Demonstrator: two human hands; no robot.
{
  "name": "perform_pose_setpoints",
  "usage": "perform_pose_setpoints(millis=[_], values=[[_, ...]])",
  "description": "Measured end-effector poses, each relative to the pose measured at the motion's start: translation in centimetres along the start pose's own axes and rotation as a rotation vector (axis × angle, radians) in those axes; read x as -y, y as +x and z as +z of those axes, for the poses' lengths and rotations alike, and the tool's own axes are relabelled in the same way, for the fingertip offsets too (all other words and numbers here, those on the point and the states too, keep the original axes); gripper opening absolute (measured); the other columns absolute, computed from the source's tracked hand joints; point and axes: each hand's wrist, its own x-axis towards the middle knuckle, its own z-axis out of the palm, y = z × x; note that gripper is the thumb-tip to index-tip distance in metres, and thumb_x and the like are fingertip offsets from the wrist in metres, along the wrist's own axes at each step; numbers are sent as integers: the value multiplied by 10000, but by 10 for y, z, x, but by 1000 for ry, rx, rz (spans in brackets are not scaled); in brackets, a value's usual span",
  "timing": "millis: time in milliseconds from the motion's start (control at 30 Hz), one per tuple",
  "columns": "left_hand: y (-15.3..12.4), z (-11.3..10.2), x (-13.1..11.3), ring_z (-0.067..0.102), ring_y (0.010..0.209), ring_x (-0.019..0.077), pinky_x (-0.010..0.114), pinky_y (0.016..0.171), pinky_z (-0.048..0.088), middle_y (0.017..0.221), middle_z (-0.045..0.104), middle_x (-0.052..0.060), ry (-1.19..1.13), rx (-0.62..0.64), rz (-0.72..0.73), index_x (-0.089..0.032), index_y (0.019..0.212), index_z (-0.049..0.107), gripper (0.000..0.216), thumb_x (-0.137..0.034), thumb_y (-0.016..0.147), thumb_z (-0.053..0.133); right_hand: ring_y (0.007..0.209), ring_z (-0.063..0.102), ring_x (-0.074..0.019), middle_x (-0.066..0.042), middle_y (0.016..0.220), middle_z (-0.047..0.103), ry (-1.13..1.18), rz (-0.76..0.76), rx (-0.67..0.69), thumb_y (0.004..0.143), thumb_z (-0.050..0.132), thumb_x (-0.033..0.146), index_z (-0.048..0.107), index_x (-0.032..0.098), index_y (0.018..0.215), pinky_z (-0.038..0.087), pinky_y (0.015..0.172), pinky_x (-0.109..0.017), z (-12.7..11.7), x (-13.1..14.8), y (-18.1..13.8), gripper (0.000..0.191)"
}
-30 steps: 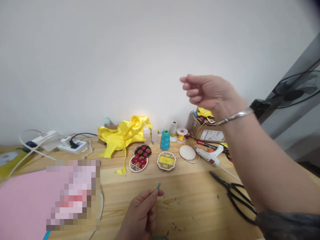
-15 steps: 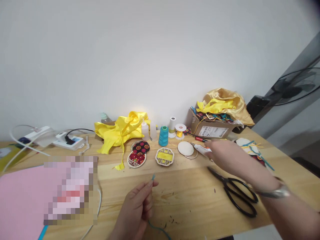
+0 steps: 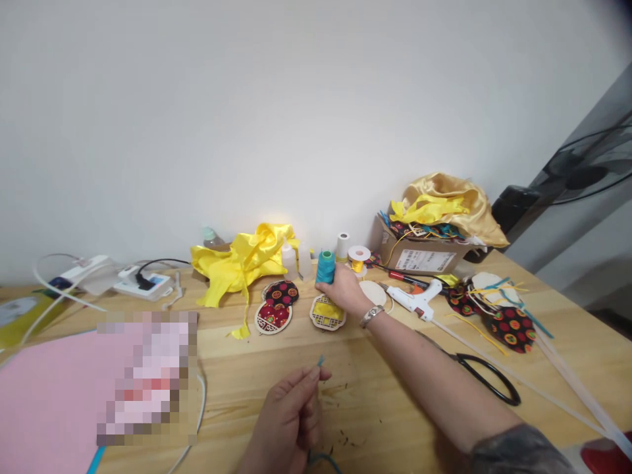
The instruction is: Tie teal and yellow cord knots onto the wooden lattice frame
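Note:
My left hand (image 3: 291, 411) is closed low over the table, pinching a teal cord (image 3: 320, 361) whose tip sticks out above the thumb. More of that cord shows beneath the hand. My right hand (image 3: 343, 288) reaches across and grips the blue-teal thread spool (image 3: 326, 266) around its lower part; some of its fingers are hidden. Just below this hand lies a wooden lattice ornament (image 3: 327, 313) with a yellow centre. To its left is a gourd-shaped ornament (image 3: 274, 319) with red and dark patterned fabric. A pale round disc (image 3: 371, 293) is partly behind my right wrist.
A white glue gun (image 3: 417, 299) and black-handled scissors (image 3: 488, 378) lie right, the scissors partly under my forearm. Patterned fabric pieces (image 3: 511, 327) lie beyond. A cardboard box (image 3: 419, 255) stands at the back right; yellow satin (image 3: 247, 260) and a power strip (image 3: 143, 284) are left.
My right hand has moved left from the glue gun to the blue-teal spool and taken hold of it. The glue gun is now uncovered. My left hand still pinches the cord.

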Motion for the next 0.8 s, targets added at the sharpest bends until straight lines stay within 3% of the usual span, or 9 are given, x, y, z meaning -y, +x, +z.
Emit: perform_pose_setpoints(millis=[167,300,400,467,567,667,733,800], values=[[2,-3,2,144,373,15,178,366,91,427,267,-117,-11,15,-6,-119,746,632,328,-385,592,747,929,553,-233,-163,1014,586,6,22,-24,744,602,316,515,107,981,399,782,-315,11,1,15,328],[2,-6,1,154,378,21,180,370,100,425,266,-117,-15,0,13,-121,760,633,306,-372,617,735,928,551,-278,-204,998,583,29,12,-30,729,624,320,528,78,981,404,777,-348,4,7,18,362],[1,-7,-1,170,380,25,181,370,106,424,270,-115,-7,-2,31,-122,766,634,293,-361,625,729,990,521,-287,-199,1058,559,60,-42,-46,729,638,314,520,93,1050,391,821,-358,-13,15,-1,407],[1,-8,-1,177,382,27,180,371,111,426,271,-114,12,-3,39,-121,772,637,294,-360,625,726,997,522,-246,-150,1067,570,89,-102,-36,795,568,282,555,145,1030,380,858,-340,-28,21,-24,273],[2,-7,1,181,382,31,179,370,123,424,273,-111,73,-4,48,-122,777,643,293,-372,639,710,943,560,-167,-53,998,630,211,-249,69,859,486,276,625,219,936,403,859,-286,-49,28,-67,169],[2,-3,4,183,381,41,188,367,142,408,284,-104,155,23,69,-129,761,647,273,-384,669,681,1066,519,-164,-34,1115,610,426,-430,275,835,530,226,609,249,1072,373,937,-304,-60,28,-101,251],[1,-1,6,185,382,48,194,368,153,396,291,-99,204,53,75,-137,725,639,250,-380,678,674,1072,519,-171,-35,1130,608,466,-450,416,816,556,206,591,259,1130,371,939,-310,-60,23,-113,321],[0,1,8,178,379,49,200,366,151,387,287,-97,235,71,68,-148,649,605,241,-376,672,680,949,573,-163,-39,1025,644,460,-419,502,809,568,223,626,241,1091,417,850,-279,-57,17,-117,289]])
